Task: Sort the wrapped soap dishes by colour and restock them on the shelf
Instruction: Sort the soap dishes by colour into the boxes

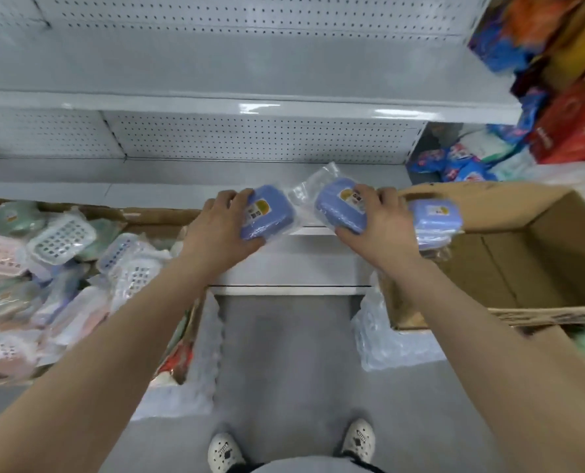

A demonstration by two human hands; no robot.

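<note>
Gripping one wrapped blue dish each, the left hand (pixel 221 230) curls round the left dish (pixel 267 213) and the right hand (pixel 383 230) curls round the right dish (pixel 340 204), fingers over the far edge. A third dish (pixel 434 216) sits just right of the right hand; contact cannot be told. Expect light, rigid shells in loose, slippery film, so grip the shell across its width, not the film. The shelf (pixel 182 172) lies just beyond both hands, the mixed box (pixel 161 216) left and the brown box (pixel 523 233) right.
</note>
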